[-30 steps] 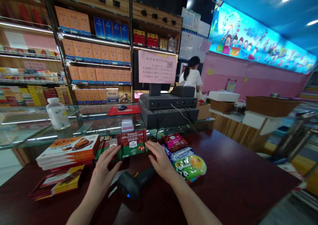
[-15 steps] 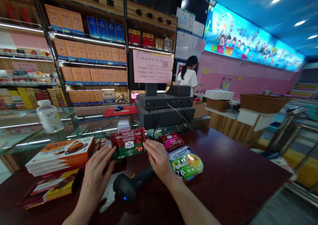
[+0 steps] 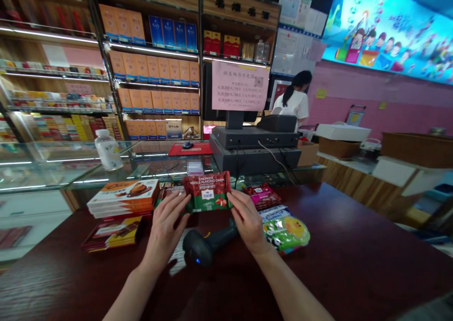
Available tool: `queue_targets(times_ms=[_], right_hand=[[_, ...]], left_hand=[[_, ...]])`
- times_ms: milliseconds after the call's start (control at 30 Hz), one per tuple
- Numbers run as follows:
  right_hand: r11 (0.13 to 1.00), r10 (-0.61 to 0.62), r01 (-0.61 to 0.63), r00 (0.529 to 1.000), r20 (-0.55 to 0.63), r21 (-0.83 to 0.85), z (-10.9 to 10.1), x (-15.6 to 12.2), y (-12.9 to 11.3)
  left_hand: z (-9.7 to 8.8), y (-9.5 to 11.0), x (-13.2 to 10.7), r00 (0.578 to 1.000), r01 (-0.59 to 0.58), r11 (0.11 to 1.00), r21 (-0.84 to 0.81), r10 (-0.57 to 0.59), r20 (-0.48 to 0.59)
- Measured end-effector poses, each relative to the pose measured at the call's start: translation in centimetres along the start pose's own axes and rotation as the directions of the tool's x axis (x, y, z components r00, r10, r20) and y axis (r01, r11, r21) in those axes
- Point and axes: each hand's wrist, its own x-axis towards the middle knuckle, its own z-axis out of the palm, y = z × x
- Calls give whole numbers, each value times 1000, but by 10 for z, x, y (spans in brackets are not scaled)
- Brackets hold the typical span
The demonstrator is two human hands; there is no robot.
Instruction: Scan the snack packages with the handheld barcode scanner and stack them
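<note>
A red and green packet of almond dark chocolate (image 3: 208,193) stands upright between my hands, its printed front toward me. At its left edge, my left hand (image 3: 166,229) has its fingers closed on it. My right hand (image 3: 249,221) grips the right edge. Below the packet a black barcode scanner (image 3: 200,248) lies on the dark table, a small blue light lit, partly over a white paper. Right of my right hand are a pink and brown chocolate packet (image 3: 264,196) and a green, panda-printed snack bag (image 3: 288,231). More chocolate packets lie partly hidden behind my left hand.
Stacked orange and white boxes (image 3: 123,197) and red and yellow chocolate packets (image 3: 115,233) sit at left. Beyond the table are a glass counter with a clear bottle (image 3: 107,151) and a cash register (image 3: 255,146). A person in white (image 3: 295,101) stands behind it.
The camera view has shifted, so the scene sits further right in the picture. Both hands still hold the almond chocolate packet in about the same place over the table.
</note>
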Motion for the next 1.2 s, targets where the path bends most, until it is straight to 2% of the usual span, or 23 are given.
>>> queue_targets(times_ms=[200,467,733,867,1000,1200], right_hand=[[999,-13,13,1000,-7,42,-3,1,-1],[992,58,-59,998,15,115,-1,0,-2],[974,219,-222,975,45,53,6,-3,-3],[952,296,-302,951,95,57,12,-8,0],[926,372,-377,924,90,38,16,-9,-1],[842,507,-515,857,90,160,18,-4,-6]], left_hand=[[-3,0,-3,999,32,997,-70,-32,-7],[-8,2,-6,991,109,978,-180,-122,-59],[-1,5,-3,952,252,951,-179,-277,-127],[4,5,-4,939,317,925,-208,-337,-69],[7,3,-7,898,433,887,-161,-440,-14],[8,8,-5,823,563,799,-210,-566,53]])
